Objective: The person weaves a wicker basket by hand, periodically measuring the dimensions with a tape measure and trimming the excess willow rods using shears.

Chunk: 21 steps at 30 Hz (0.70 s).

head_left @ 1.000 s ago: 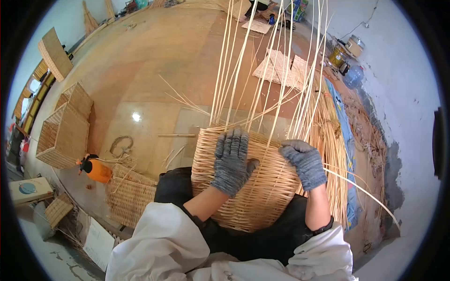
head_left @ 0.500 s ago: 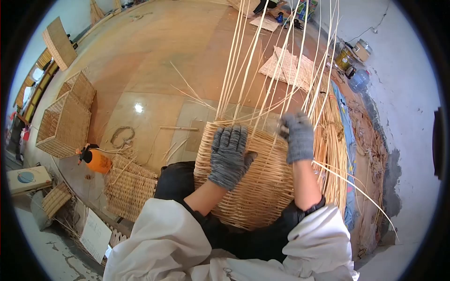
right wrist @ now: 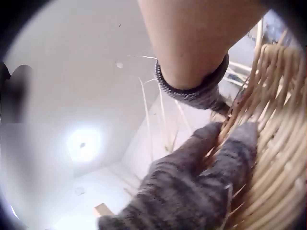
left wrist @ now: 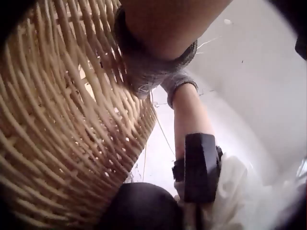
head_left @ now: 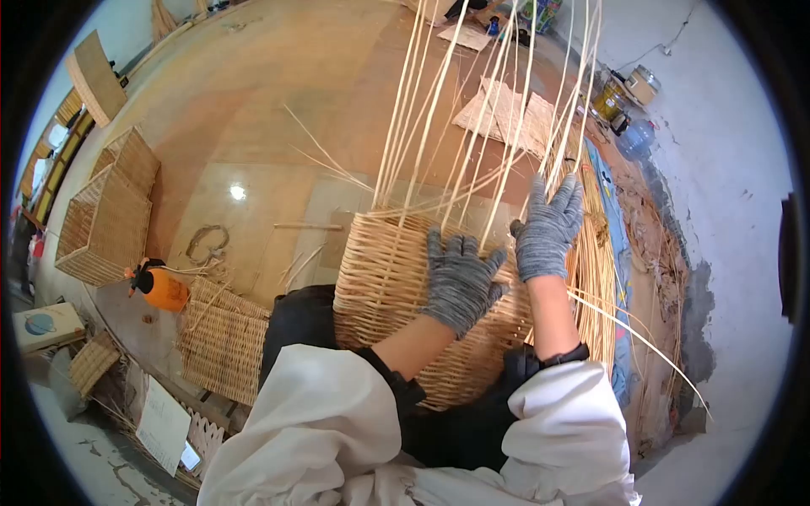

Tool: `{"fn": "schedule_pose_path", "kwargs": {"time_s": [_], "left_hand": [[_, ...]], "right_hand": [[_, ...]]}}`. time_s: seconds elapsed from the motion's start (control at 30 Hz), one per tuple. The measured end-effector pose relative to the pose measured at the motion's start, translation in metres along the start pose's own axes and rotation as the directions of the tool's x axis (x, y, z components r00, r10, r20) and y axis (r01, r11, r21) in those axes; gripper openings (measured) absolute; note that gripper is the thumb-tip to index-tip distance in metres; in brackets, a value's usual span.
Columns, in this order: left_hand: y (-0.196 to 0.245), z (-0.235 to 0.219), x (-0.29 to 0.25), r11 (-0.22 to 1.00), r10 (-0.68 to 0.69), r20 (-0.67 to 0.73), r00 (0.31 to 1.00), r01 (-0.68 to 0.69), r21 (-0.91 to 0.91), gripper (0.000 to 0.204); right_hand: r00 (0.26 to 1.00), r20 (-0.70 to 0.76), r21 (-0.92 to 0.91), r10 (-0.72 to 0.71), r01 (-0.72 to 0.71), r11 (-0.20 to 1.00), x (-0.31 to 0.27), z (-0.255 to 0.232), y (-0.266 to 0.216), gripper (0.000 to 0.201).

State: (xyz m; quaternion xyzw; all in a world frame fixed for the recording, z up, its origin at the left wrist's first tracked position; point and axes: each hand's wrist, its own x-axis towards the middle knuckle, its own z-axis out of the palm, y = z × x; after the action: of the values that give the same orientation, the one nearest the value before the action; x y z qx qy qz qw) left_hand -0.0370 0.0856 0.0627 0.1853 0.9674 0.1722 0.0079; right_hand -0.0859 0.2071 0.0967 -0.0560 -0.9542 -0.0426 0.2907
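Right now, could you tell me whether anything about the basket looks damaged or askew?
Nothing stands out: the unfinished wicker basket lies on the lap, its weave even, its loose stakes fanning upward. Both gloved hands rest spread on it.

A half-woven wicker basket point(head_left: 396, 295) of pale, straw-coloured cane rests on its side across the person's lap, its open, unfinished end pointing away from them toward the floor. Its wall is tightly woven in even horizontal rows that curve round a rounded body, seen close up from the left wrist as thick ribbed strands over upright ribs. From the unfinished rim a spray of long, thin, unwoven stakes point(head_left: 472, 110) fans up and outward, loose and well apart at their tips, with a few stray strands bending sideways near the rim.
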Motion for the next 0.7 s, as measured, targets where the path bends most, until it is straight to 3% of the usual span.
{"fn": "schedule_pose_path", "kwargs": {"time_s": [0.1, 0.13, 0.17, 0.2, 0.23, 0.27, 0.3, 0.33, 0.43, 0.47, 0.57, 0.63, 0.67, 0.7], "left_hand": [[-0.016, -0.002, -0.012, 0.989, 0.148, -0.097, 0.984, -0.148, 0.006, 0.056], [-0.028, 0.006, -0.016, 0.988, 0.156, -0.284, 0.946, -0.151, 0.040, 0.060], [-0.040, 0.011, -0.015, 0.992, 0.121, -0.365, 0.923, -0.129, 0.003, 0.063], [-0.050, 0.010, -0.012, 0.993, 0.083, -0.438, 0.895, -0.111, -0.039, 0.065], [-0.056, 0.010, -0.009, 0.992, 0.038, -0.509, 0.860, -0.096, -0.087, 0.068], [-0.057, 0.011, -0.007, 0.994, 0.111, -0.532, 0.839, -0.107, 0.039, 0.075], [-0.056, 0.007, -0.005, 0.996, 0.075, -0.514, 0.854, -0.084, 0.006, 0.073], [-0.053, 0.001, -0.005, 0.998, 0.038, -0.491, 0.870, -0.061, -0.029, 0.072], [-0.050, 0.002, -0.010, 0.997, 0.035, -0.463, 0.886, -0.061, -0.039, 0.066], [-0.052, 0.003, -0.011, 0.997, 0.052, -0.468, 0.882, -0.072, -0.025, 0.064], [-0.056, 0.007, -0.017, 0.987, 0.039, -0.442, 0.896, -0.103, -0.121, 0.055], [-0.058, 0.008, -0.016, 0.991, 0.049, -0.444, 0.895, -0.098, -0.088, 0.050], [-0.055, 0.011, -0.014, 0.993, 0.052, -0.446, 0.894, -0.095, -0.075, 0.048], [-0.048, 0.019, -0.010, 0.983, 0.069, -0.550, 0.833, -0.151, -0.106, 0.046]], "right_hand": [[0.997, -0.073, 0.105, -0.009, 0.016, 0.994, -0.001, -0.024, -0.015, 0.047], [0.999, 0.031, 0.371, 0.028, -0.038, 0.928, -0.007, -0.025, -0.010, 0.046], [0.989, 0.141, 0.601, 0.044, -0.121, 0.790, -0.011, -0.027, -0.007, 0.045], [0.911, 0.396, 0.619, 0.118, -0.360, 0.698, -0.008, -0.043, -0.010, 0.041], [0.841, 0.529, 0.655, 0.109, -0.487, 0.578, -0.006, -0.033, -0.007, 0.041], [0.761, 0.644, 0.659, 0.074, -0.601, 0.452, -0.003, -0.016, -0.003, 0.041], [0.676, 0.737, 0.636, 0.018, -0.702, 0.322, 0.004, -0.013, -0.003, 0.041], [0.727, 0.687, 0.649, 0.005, -0.617, 0.445, 0.005, -0.014, -0.007, 0.045], [0.871, 0.490, 0.836, -0.045, -0.454, 0.308, 0.021, -0.005, -0.007, 0.049], [0.951, 0.228, 0.973, 0.210, -0.231, -0.010, 0.013, -0.003, -0.013, 0.048], [0.857, 0.428, 0.897, 0.288, -0.442, -0.018, -0.027, -0.030, 0.022, 0.041], [0.763, 0.564, 0.796, 0.317, -0.605, 0.040, -0.060, -0.023, 0.043, 0.036], [0.770, 0.555, 0.798, 0.316, -0.599, 0.059, -0.060, -0.022, 0.056, 0.036], [0.772, 0.550, 0.798, 0.320, -0.599, 0.074, -0.061, -0.024, 0.068, 0.035]]}}
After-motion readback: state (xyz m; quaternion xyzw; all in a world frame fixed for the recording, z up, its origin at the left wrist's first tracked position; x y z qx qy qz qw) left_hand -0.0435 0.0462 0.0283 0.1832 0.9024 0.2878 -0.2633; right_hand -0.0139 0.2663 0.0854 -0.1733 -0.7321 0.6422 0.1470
